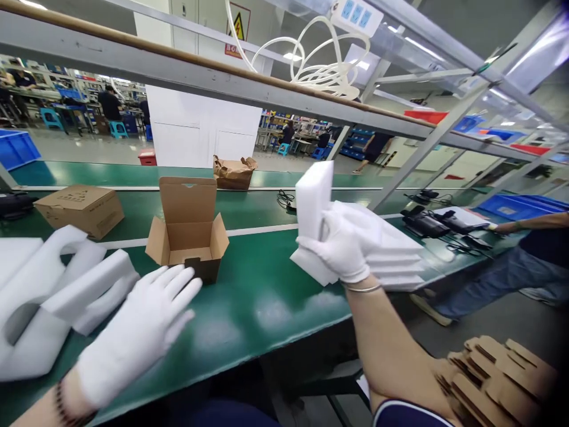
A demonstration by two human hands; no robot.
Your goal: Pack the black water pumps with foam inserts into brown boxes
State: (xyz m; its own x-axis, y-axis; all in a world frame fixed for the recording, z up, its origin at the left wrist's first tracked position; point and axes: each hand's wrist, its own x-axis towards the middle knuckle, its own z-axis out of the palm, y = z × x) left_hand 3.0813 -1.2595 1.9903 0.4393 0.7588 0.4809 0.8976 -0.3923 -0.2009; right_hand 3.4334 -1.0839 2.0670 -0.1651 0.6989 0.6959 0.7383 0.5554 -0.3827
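Note:
My right hand [340,246], in a white glove, grips a white foam block [311,198] held upright. Right behind it lies a stack of white foam sheets [391,255]. My left hand [142,320], also gloved, is stretched out with its fingers apart, and nothing is in it. Just beyond its fingertips stands an open brown cardboard box [189,237], its lid raised and side flaps spread; the part of its inside that shows is bare. To the left of that hand lie white foam pieces with rounded cut-outs [48,296].
A closed carton [82,210] and a paper-filled box [235,173] stand further back on the green bench [267,296]. Black devices with cables [431,225] lie at right, near another person's arm [533,222]. A shelf beam [213,74] crosses above. Flat cardboard pieces [498,379] are low right.

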